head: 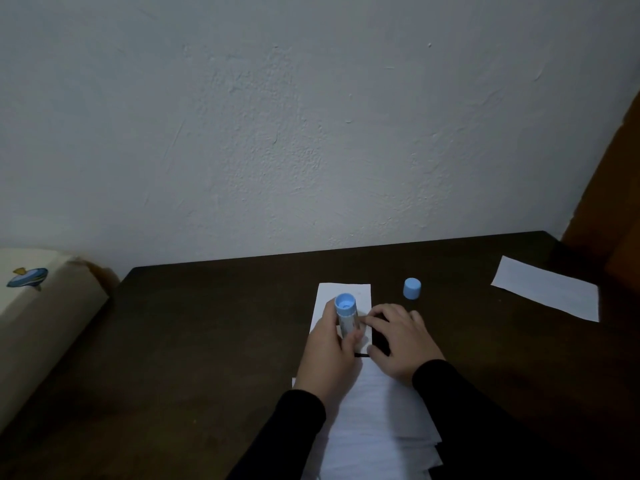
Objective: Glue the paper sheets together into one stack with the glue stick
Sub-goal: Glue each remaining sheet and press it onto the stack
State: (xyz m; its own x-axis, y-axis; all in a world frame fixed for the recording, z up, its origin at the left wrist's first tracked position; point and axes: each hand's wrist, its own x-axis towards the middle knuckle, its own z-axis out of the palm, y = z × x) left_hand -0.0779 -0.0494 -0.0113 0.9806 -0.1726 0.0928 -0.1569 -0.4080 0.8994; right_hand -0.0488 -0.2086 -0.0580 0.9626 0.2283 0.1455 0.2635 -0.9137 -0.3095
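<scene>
Glue stick (346,315) uncapped and gripped upright in the left hand (329,351), fingers curled round the barrel, its working end down on the small white sheet (343,293) at the middle of the dark table (207,341). Blue cap (412,288) standing just right of the glue stick, apart from it and untouched. Right hand (401,337) just right of the glue stick too, fingers spread and pressing flat on the sheet's right edge and the table beside it, steadying the paper; nothing pinched. Loose pile of white sheets (377,427) nearer than the glue stick, under both black sleeves, edges fanned and uneven at the near right corner. One more single sheet (547,289) well to the right of the glue stick, past the cap, lying alone at an angle.

Judged an early-to-middle stage: glue going onto one sheet, no bonded stack plainly visible. Cannot tell whether the small sheet is already several layers, or whether any in the near pile are stuck. Left, by appearance: finishing this coat, laying on each remaining sheet with glue between, fetching the far-right sheet, squaring edges, recapping.
</scene>
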